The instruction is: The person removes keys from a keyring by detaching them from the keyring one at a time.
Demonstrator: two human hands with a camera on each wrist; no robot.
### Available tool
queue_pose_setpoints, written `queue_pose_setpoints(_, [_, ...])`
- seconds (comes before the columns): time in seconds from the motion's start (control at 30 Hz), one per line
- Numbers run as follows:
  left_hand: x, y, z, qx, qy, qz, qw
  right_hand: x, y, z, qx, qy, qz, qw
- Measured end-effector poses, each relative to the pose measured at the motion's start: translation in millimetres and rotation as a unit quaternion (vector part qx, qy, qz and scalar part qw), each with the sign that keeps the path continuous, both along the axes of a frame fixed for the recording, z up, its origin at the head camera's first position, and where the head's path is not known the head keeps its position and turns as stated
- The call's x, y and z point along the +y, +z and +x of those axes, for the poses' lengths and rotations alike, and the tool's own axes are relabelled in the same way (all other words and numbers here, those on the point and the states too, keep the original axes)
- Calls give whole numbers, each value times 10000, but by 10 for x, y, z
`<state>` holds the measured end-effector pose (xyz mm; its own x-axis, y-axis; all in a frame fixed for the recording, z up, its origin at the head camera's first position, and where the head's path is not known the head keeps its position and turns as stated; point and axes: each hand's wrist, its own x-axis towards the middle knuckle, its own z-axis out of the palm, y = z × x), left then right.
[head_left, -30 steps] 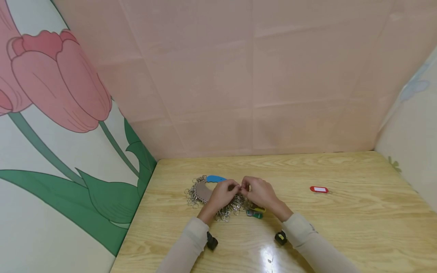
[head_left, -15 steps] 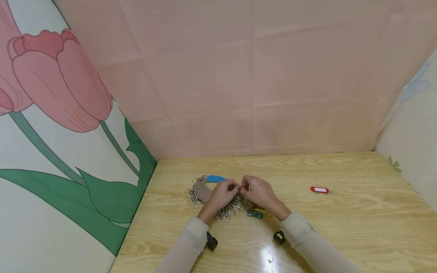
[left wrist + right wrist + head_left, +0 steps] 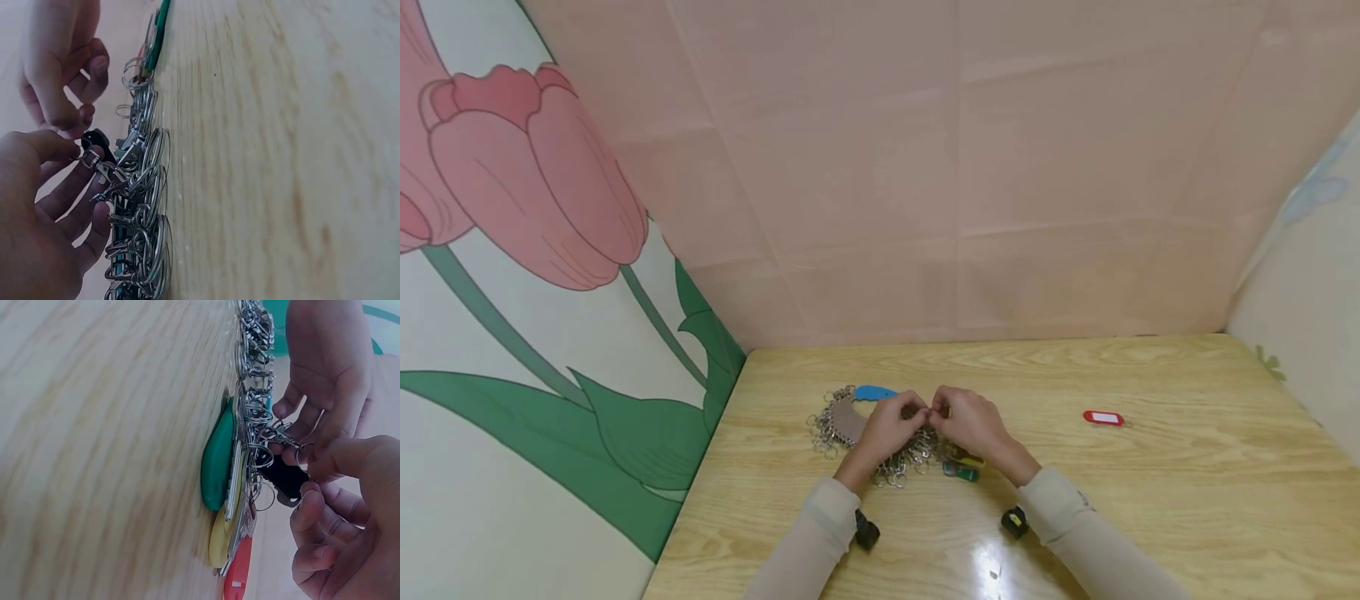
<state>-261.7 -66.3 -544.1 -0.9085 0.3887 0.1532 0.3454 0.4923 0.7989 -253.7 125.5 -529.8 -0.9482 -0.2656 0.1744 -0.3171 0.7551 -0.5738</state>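
Both hands meet over the right part of a brown crescent-shaped plate (image 3: 847, 419) fringed with metal snap hooks and rings. My left hand (image 3: 40, 200) pinches a small split key ring (image 3: 89, 157), which is joined to a snap hook (image 3: 111, 172). Opposite it, my right hand (image 3: 350, 512) pinches the same ring between thumb and index finger. A black key-like piece (image 3: 284, 477) with a small hole hangs right beside these fingertips; whether it is threaded on the ring cannot be told. Keys with a green head (image 3: 215, 462) and a yellow head (image 3: 219, 540) lie below.
At the plate's back edge is a blue part (image 3: 874, 392). A red key tag with a white label (image 3: 1103, 417) lies apart on the right of the wooden table (image 3: 1187, 467). Another red tag (image 3: 239, 569) is near the keys. A pink wall (image 3: 955, 208) stands behind.
Both hands stay in nearly the same place, with fingertips together at the ring. Only slight finger movement shows, and the whole head view has shifted a little.
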Motion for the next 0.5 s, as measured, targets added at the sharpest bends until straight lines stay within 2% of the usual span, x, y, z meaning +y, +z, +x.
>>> queue_pose_setpoints(0.2, [0,6,7,17,-19,-54,10000,4,-4,3,97,41,48,9999])
queue_pose_setpoints(0.5, [8,20,12,140,121,-170,9997,-7,-3,15,220,39,9,9998])
